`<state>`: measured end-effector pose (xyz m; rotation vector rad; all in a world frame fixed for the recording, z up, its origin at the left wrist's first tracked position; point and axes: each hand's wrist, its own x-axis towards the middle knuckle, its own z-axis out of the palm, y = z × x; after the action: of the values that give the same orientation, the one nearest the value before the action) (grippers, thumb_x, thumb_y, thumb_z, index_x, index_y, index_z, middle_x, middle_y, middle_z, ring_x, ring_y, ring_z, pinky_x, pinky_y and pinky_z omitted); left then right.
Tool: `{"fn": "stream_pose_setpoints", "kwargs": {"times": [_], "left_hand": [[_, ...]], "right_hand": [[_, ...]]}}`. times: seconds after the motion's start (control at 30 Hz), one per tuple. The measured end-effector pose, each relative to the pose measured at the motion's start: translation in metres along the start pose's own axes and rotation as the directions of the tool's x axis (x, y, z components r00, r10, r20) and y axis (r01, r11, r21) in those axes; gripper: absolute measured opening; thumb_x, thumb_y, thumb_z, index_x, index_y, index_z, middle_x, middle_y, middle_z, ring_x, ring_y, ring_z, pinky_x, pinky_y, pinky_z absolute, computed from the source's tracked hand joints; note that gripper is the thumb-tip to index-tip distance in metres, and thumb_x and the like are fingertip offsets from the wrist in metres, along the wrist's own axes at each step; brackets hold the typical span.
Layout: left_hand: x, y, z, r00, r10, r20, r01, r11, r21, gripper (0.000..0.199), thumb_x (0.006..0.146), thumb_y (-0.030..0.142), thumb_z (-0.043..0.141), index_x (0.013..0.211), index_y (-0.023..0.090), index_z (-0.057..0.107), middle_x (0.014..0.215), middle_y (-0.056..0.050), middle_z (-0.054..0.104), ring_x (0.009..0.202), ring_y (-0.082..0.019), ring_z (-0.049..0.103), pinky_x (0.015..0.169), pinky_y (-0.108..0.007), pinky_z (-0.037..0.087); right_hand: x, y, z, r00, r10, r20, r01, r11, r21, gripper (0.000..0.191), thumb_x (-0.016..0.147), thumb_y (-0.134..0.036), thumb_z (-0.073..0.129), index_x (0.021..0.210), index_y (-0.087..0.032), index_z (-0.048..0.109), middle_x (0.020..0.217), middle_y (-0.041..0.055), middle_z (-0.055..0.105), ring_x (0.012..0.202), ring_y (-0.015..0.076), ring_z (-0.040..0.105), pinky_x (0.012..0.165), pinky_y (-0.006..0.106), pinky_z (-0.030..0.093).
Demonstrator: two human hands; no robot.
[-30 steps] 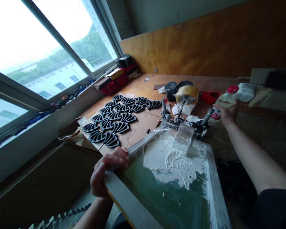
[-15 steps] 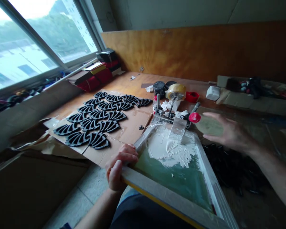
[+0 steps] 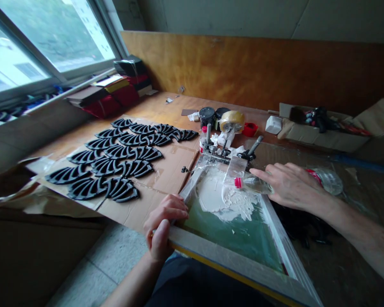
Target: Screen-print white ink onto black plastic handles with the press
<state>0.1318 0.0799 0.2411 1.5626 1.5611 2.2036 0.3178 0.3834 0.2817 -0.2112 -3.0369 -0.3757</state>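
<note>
My left hand (image 3: 164, 224) is wrapped around the near left corner of a screen-printing frame (image 3: 224, 251), which is tilted up from the bench. White paste (image 3: 216, 192) lies thick over the far part of its green mesh (image 3: 230, 236). A clear scraper (image 3: 235, 170) stands in the paste near the clamp (image 3: 219, 157) at the far end. My right hand (image 3: 289, 183) is closed around a clear plastic bottle (image 3: 331, 181), held nearly level. Its red cap (image 3: 238, 183) points left above the paste, and the hand covers the bottle's middle.
Black fan-shaped pieces (image 3: 124, 151) lie in rows on cardboard (image 3: 173, 170) at left. Behind the clamp are a tape roll (image 3: 232, 120), dark jars (image 3: 207, 116) and another red-capped bottle (image 3: 203, 138). An open carton (image 3: 320, 135) stands at back right. Dark pieces (image 3: 304, 226) lie right of the frame.
My right hand has moved left and turned, bringing the bottle from beside the frame to over the paste, cap leftward. My left hand keeps its hold on the frame. The camera view has shifted slightly.
</note>
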Motion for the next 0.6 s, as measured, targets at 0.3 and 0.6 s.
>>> {"fn": "stream_pose_setpoints", "kwargs": {"times": [0.3,0.6], "left_hand": [[0.024,0.016,0.006,0.996,-0.079,-0.051,0.080,0.996,0.030,0.038,0.091,0.035,0.046,0.077,0.014,0.074,0.064,-0.008,0.065,0.068,-0.023,0.061,0.077,-0.041,0.047],[0.056,0.026,0.008,0.976,-0.181,-0.124,0.201,0.963,0.181,0.040,0.091,0.033,0.041,0.073,0.016,0.073,0.064,-0.009,0.065,0.076,-0.027,0.064,0.077,-0.042,0.052]], "right_hand": [[0.000,0.027,0.044,0.802,0.556,-0.218,-0.160,0.552,0.819,0.078,0.067,-0.041,0.078,0.137,-0.030,0.046,0.130,0.0053,0.057,0.114,0.0295,0.057,0.099,0.043,0.044],[0.083,0.115,0.150,0.351,0.926,-0.142,0.085,0.119,0.989,0.076,0.056,-0.035,0.082,0.124,-0.027,0.051,0.113,0.0018,0.062,0.101,0.0221,0.059,0.095,0.037,0.046]]}}
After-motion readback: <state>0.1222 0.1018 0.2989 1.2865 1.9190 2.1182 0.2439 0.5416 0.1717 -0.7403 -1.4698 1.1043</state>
